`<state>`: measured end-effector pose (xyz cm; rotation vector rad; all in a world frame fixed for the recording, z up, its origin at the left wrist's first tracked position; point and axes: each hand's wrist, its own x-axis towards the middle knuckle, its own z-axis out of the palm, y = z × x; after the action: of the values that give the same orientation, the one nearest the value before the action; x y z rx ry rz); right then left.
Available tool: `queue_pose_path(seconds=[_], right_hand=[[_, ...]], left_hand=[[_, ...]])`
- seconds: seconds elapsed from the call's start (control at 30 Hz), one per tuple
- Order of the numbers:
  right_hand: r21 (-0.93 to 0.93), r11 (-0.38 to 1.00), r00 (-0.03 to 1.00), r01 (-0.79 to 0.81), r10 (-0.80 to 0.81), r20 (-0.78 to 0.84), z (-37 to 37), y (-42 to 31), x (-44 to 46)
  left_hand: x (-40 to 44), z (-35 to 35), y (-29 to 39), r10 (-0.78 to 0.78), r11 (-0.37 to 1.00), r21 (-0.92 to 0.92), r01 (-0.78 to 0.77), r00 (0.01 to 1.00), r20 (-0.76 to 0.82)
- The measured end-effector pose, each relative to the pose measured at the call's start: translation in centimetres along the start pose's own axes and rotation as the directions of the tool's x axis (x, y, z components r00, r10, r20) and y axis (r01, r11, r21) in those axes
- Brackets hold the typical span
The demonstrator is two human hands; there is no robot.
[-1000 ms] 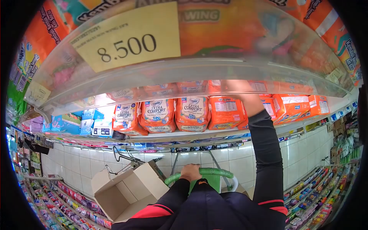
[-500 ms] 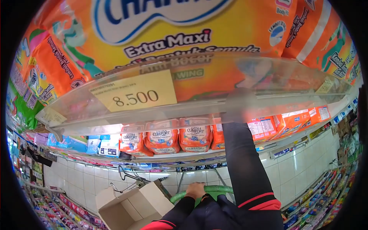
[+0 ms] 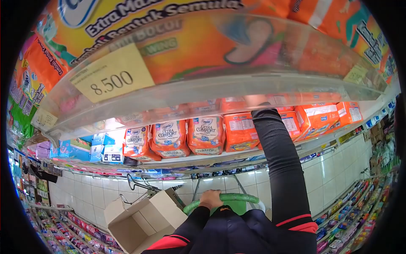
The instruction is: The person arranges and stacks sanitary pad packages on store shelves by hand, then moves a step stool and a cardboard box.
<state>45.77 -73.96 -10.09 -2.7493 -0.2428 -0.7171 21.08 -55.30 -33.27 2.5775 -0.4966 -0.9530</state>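
Note:
My left hand (image 3: 211,198) is closed around a green curved rim (image 3: 239,197) that has pale metal legs below it. My right arm reaches forward, and my right hand (image 3: 256,100) is over the lower shelf, blurred behind the clear shelf edge (image 3: 237,88). Its fingers do not show well enough to tell if they hold anything. Closest to it are orange packs of sanitary pads (image 3: 240,131), some marked Extra Comfort 260 (image 3: 206,134). Above hang larger orange and yellow Charm Extra Maxi packs (image 3: 190,55).
A yellow price tag (image 3: 112,78) reading 8.500 sits in the clear strip close in front of me. An opened cardboard box (image 3: 146,222) stands at my left, beside a black metal frame (image 3: 139,182). Stocked shelves (image 3: 355,216) curve along the right, over a tiled floor (image 3: 325,169).
My right hand has moved from in front of the clear shelf edge to behind it, at the lower packs. The view has shifted slightly. My left hand stays on the green rim.

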Motion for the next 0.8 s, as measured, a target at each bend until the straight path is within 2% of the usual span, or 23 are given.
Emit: queue_pose_path(seconds=[0.13, 0.17, 0.23, 0.27, 0.3, 0.33, 0.37, 0.43, 0.57, 0.63, 0.67, 0.7, 0.77, 0.8], right_hand=[[0.098, 0.995, 0.999, 0.034, -0.03, -0.036, -0.8, -1.0, 0.4], [-0.096, 0.992, 0.996, 0.076, -0.072, 0.047, 0.4, -0.2, 0.9], [-0.208, 0.972, 0.979, 0.111, -0.071, 0.193, 1.0, -1.1, -0.6], [-0.182, 0.97, 0.959, 0.163, -0.113, 0.26, 1.0, -1.6, -2.2], [-0.079, 0.997, 0.99, 0.004, 0.007, 0.14, 1.1, -2.9, -4.1], [-0.097, 0.993, 0.977, -0.06, 0.078, 0.196, 0.8, -4.0, -5.4], [-0.131, 0.991, 0.987, -0.007, 0.028, 0.159, 2.2, -3.7, -6.8], [-0.054, 0.998, 0.994, 0.03, -0.036, -0.103, 4.1, -3.3, -8.1], [0.062, 0.998, 0.997, 0.002, 0.003, -0.081, 3.8, -2.9, -8.3], [0.143, 0.99, 0.999, -0.003, -0.004, 0.046, 2.6, -2.7, -8.4], [0.232, 0.973, 0.996, 0.007, 0.015, -0.091, 2.2, -2.9, -9.3], [0.227, 0.974, 0.995, -0.004, 0.027, -0.096, 0.7, -3.3, -10.4], [0.372, 0.908, 0.926, 0.192, -0.042, -0.376, -3.0, -3.8, -13.7], [0.421, 0.893, 0.932, 0.157, 0.007, -0.362, -3.7, -3.4, -16.0]], left_hand=[[-0.1, 0.3, 0.1, -0.031, 0.999, 0.02, 0.032, 0.999, -0.019], [-0.1, 0.1, 0.3, -0.027, 0.999, 0.026, 0.027, 1.0, -0.008], [-0.3, 0.0, 0.4, -0.032, 0.999, 0.024, 0.033, 0.998, -0.046], [-0.2, 0.2, 0.3, -0.032, 0.999, 0.026, 0.033, 0.999, -0.034], [-0.2, 0.2, 0.3, -0.02, 0.999, 0.034, 0.021, 1.0, -0.023], [-0.1, 0.2, 0.3, -0.014, 0.999, 0.042, 0.016, 0.999, -0.039], [-0.2, 0.2, 0.3, -0.012, 0.999, 0.05, 0.014, 0.999, -0.052], [-0.4, 0.2, 0.3, -0.013, 0.998, 0.061, 0.016, 0.999, -0.052], [-0.4, -0.1, 0.6, -0.041, 0.997, 0.067, 0.044, 0.998, -0.044], [-0.3, 0.4, 0.5, -0.029, 0.996, 0.082, 0.032, 0.999, -0.041], [-0.1, 0.7, 0.2, -0.033, 0.995, 0.097, 0.038, 0.998, -0.052], [0.1, 0.9, 0.0, -0.04, 0.993, 0.107, 0.047, 0.997, -0.064], [0.1, 1.0, -0.1, -0.056, 0.993, 0.106, 0.06, 0.998, -0.039], [0.2, 1.0, -0.1, -0.076, 0.992, 0.097, 0.078, 0.997, -0.03]])
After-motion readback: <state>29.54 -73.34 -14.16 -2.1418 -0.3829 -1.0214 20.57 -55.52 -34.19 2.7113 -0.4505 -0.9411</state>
